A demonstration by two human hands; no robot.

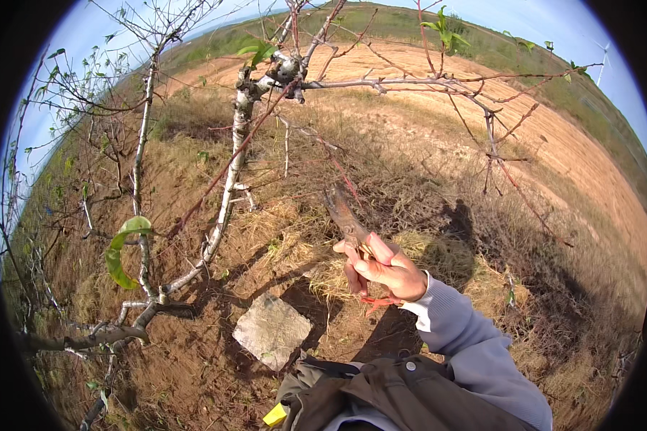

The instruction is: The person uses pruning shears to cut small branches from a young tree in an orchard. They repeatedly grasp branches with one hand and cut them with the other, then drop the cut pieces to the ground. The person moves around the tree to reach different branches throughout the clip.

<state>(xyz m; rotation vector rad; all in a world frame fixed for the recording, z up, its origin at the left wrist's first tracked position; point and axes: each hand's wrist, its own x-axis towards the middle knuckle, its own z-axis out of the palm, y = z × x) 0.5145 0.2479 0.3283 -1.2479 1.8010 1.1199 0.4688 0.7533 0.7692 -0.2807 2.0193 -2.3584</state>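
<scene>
My right hand [385, 269] grips pruning shears [348, 218], the metal blades directed up and away from me. Red handle parts show below the fingers. Close to the blade tips, a thin reddish twig [341, 168] hangs down from the tree; whether they touch I cannot tell. Left of the shears rises a pale-barked fruit tree limb [236, 143], with a knobbly cut joint [286, 70] at its top and a long side branch [383, 82] reaching right. A curled green leaf [119, 253] is on the left. My left hand is out of view.
A flat pale stone [272, 331] lies on the brown soil before me. Thick low limbs [140, 323] fork at the lower left, with another upright limb [140, 156] above. Dry brush [410, 199] and straw cover ground beyond my hand. Bare branches [490, 126] spread across the upper right.
</scene>
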